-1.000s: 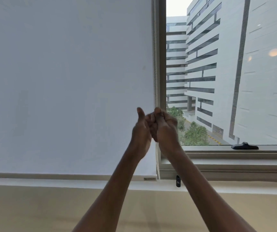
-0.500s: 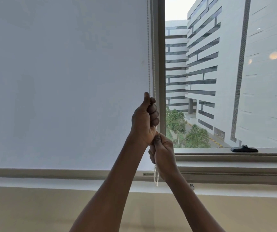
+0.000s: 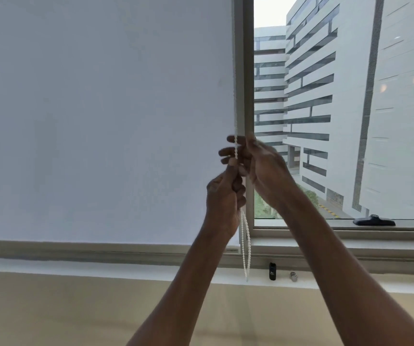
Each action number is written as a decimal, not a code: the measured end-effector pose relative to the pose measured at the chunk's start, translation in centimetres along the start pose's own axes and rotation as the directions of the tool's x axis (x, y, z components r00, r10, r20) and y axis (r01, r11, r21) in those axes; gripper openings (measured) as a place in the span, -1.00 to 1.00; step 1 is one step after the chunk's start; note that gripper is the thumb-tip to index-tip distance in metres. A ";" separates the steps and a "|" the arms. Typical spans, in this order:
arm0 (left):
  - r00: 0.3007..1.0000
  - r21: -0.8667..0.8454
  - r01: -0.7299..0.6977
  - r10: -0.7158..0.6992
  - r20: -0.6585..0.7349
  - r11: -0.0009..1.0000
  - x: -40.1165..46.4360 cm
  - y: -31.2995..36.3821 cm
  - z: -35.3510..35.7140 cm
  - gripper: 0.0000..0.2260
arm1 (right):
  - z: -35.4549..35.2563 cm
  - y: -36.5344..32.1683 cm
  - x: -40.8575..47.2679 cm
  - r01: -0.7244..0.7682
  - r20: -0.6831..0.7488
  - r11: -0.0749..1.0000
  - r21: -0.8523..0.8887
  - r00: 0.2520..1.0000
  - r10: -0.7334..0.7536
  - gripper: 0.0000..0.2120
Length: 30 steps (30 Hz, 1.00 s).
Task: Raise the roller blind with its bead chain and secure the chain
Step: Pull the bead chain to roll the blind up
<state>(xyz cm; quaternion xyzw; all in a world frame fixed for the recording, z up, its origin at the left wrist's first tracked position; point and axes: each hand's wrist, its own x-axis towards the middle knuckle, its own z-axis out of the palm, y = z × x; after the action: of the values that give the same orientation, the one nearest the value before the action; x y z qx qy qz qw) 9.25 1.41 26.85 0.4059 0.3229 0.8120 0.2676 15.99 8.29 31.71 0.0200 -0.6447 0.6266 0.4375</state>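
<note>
A white roller blind [image 3: 101, 121] covers the left window pane, and its bottom rail [image 3: 76, 247] hangs just above the sill. The white bead chain [image 3: 235, 96] runs down the blind's right edge beside the grey window post. My left hand [image 3: 223, 198] is closed around the chain, and a loop of chain [image 3: 245, 245] dangles below it. My right hand [image 3: 258, 166] is higher up, with its fingers curled around the chain directly above the left hand.
The grey window post [image 3: 247, 71] stands right behind the chain. A small black clip [image 3: 272, 270] and a small metal piece [image 3: 293, 276] sit on the white sill [image 3: 76, 269]. A black window handle [image 3: 373, 221] lies on the right frame. Buildings show through the right pane.
My right hand has moved from below the left hand to above it on the chain. My left hand has dropped lower, pulling chain down. The loop below hangs longer.
</note>
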 end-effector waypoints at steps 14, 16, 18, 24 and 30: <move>1.000 0.150 0.004 -0.005 0.002 0.989 -1.6 -1.7 -0.8 -0.51 | 2.3 -0.4 0.7 0.012 -0.015 0.905 0.425 1.000 -0.007 -0.63; 0.999 0.196 -0.023 0.017 0.034 0.980 -1.2 -1.7 -1.3 -0.52 | 2.6 -0.4 0.8 0.047 -0.058 0.925 0.376 0.998 -0.027 -0.61; 0.997 0.275 -0.027 0.004 0.082 0.961 -0.8 -1.6 -1.7 -0.54 | 2.8 -0.5 0.7 0.100 -0.107 0.954 0.281 0.992 -0.072 -0.60; 0.974 0.396 0.078 -0.154 0.164 0.915 2.1 2.0 -0.9 -0.44 | 3.2 0.3 -0.4 0.260 -0.207 0.965 0.011 0.945 -0.252 -0.60; 0.939 -0.046 0.177 -0.154 0.306 0.983 4.4 7.8 2.3 -0.40 | 3.2 5.4 -4.6 0.143 -0.215 0.989 -0.050 0.965 -0.150 -0.59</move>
<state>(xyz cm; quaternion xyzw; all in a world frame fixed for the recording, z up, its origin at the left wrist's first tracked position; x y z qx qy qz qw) 7.50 0.12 35.81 0.4863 0.2816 0.7265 0.3956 14.06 4.38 25.27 -0.0088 -0.6001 0.5799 0.5509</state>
